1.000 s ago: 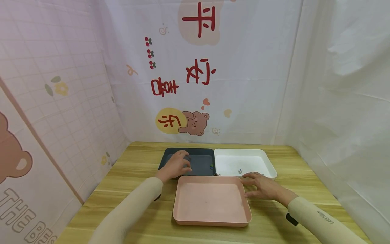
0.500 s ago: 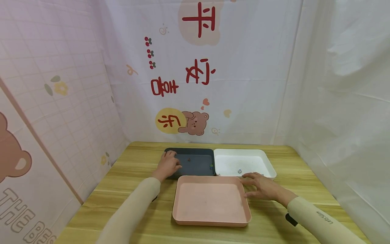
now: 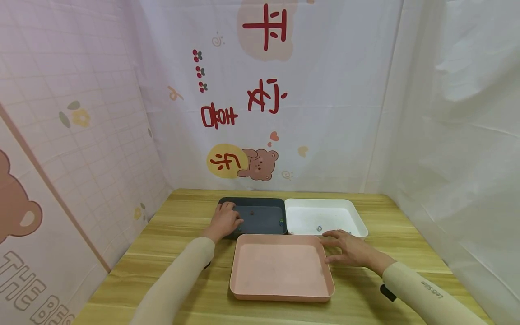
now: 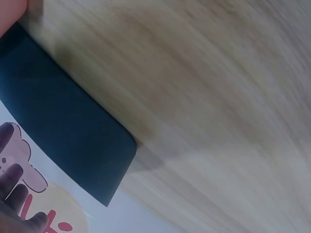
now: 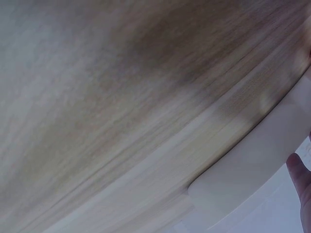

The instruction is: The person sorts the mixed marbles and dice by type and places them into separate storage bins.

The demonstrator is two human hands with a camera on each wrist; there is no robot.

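My left hand (image 3: 223,222) is over the left end of a dark grey tray (image 3: 260,201), its fingers loosely bent and spread. The left wrist view shows its fingers (image 4: 12,180) apart beyond the tray wall (image 4: 73,116); nothing is seen between them. Small objects lie in that tray: a reddish one (image 3: 252,212), a blue-green one (image 3: 281,222) and a dark one (image 3: 239,229) beside the hand. My right hand (image 3: 352,249), fingers extended, is by the right edge of a pink tray (image 3: 282,271) and the front of a white tray (image 3: 317,212). A small cube-like piece (image 3: 319,228) sits inside the white tray.
The dark and white trays stand side by side behind the pink one on a wooden table (image 3: 195,293). More tiny pieces lie near the white tray's front wall, partly hidden. White printed cloth (image 3: 325,113) encloses the table at the back and sides.
My left hand has moved left across the dark tray, uncovering the reddish object. A dark small object has come into view beside it. My right hand and the trays stay put.
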